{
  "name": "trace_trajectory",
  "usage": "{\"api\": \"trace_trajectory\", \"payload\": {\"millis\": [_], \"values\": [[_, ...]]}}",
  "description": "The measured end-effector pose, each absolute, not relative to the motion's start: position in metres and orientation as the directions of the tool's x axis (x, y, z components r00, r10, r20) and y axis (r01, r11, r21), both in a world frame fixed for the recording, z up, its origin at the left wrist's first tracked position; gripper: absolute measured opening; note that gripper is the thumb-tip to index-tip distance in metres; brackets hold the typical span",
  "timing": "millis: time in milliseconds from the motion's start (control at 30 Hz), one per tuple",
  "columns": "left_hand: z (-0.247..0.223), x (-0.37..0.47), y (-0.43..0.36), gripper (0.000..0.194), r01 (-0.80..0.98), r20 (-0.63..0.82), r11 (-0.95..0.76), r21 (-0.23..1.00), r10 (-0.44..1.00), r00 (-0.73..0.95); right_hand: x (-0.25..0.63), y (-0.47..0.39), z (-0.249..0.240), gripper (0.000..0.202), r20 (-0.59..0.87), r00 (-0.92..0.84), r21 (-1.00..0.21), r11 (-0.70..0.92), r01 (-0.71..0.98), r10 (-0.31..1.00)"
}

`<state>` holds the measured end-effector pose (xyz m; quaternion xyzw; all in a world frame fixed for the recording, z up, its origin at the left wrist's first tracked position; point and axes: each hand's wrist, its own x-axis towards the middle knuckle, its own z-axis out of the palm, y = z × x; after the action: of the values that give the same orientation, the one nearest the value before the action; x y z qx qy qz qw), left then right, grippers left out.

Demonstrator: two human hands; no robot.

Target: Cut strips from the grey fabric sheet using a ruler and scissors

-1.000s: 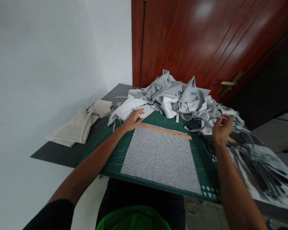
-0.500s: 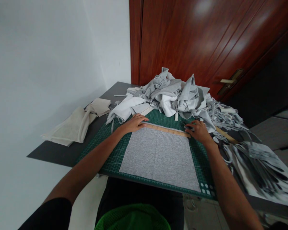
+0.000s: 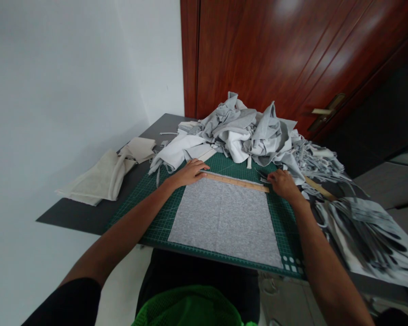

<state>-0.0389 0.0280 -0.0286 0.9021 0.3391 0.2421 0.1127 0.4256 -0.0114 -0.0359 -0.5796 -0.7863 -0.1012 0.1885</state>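
A grey heather cloth piece [image 3: 224,222] lies flat on the green cutting mat [image 3: 141,192]. Along its far edge runs a wooden ruler [image 3: 236,182], with a narrow strip of cloth showing beyond it. My left hand [image 3: 190,173] rests on the ruler's left end, fingers stretched out and thumb apart. Just past the ruler's right end, my right hand [image 3: 283,183] is closed in a pinch. A thin dark thing and a bit of grey cloth show at its fingertips, too small to name.
Crumpled grey and white fabric [image 3: 238,131] is heaped at the back, before a brown door [image 3: 258,54]. Cream cloth [image 3: 98,179] lies on the left. Thin scraps [image 3: 323,163], a wooden strip [image 3: 319,188] and stacked fabric pieces [image 3: 370,235] are on the right.
My right hand has shifted slightly right, away from the ruler's end. My left hand, the ruler and the cloth stay in place; the view has tilted a little.
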Motion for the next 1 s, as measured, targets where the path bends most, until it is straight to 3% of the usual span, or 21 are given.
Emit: {"api": "trace_trajectory", "payload": {"millis": [200, 400, 533, 633, 733, 800, 900, 1000], "values": [[-0.024, -0.034, 0.023, 0.030, 0.546, 0.343, -0.765, 0.343, 0.642, 0.685, 0.440, -0.008, -0.031, 0.028, 0.539, -0.238, -0.199, 0.397, 0.896, 0.808], [-0.022, -0.029, 0.020, 0.024, 0.521, 0.349, -0.783, 0.340, 0.619, 0.704, 0.439, -0.013, -0.030, 0.030, 0.425, -0.296, -0.174, 0.398, 0.901, 0.855], [-0.022, -0.028, 0.020, 0.023, 0.520, 0.342, -0.783, 0.341, 0.619, 0.707, 0.431, -0.014, -0.027, 0.028, 0.430, -0.290, -0.176, 0.394, 0.902, 0.855], [-0.021, -0.027, 0.019, 0.023, 0.523, 0.341, -0.777, 0.349, 0.626, 0.702, 0.436, -0.016, -0.019, 0.026, 0.564, -0.104, -0.243, 0.285, 0.927, 0.819], [-0.022, -0.028, 0.021, 0.024, 0.538, 0.343, -0.767, 0.350, 0.639, 0.688, 0.453, -0.022, -0.014, 0.030, 0.714, 0.249, -0.350, 0.027, 0.936, 0.655], [-0.022, -0.029, 0.022, 0.024, 0.545, 0.347, -0.762, 0.350, 0.646, 0.680, 0.462, -0.027, -0.015, 0.036, 0.748, 0.353, -0.396, -0.049, 0.917, 0.562], [-0.023, -0.029, 0.025, 0.022, 0.555, 0.347, -0.760, 0.338, 0.649, 0.677, 0.461, -0.031, -0.018, 0.048, 0.757, 0.292, -0.380, 0.030, 0.924, 0.584], [-0.024, -0.029, 0.026, 0.025, 0.563, 0.350, -0.757, 0.331, 0.652, 0.672, 0.438, -0.030, -0.019, 0.038, 0.707, 0.089, -0.346, 0.233, 0.909, 0.702]]}}
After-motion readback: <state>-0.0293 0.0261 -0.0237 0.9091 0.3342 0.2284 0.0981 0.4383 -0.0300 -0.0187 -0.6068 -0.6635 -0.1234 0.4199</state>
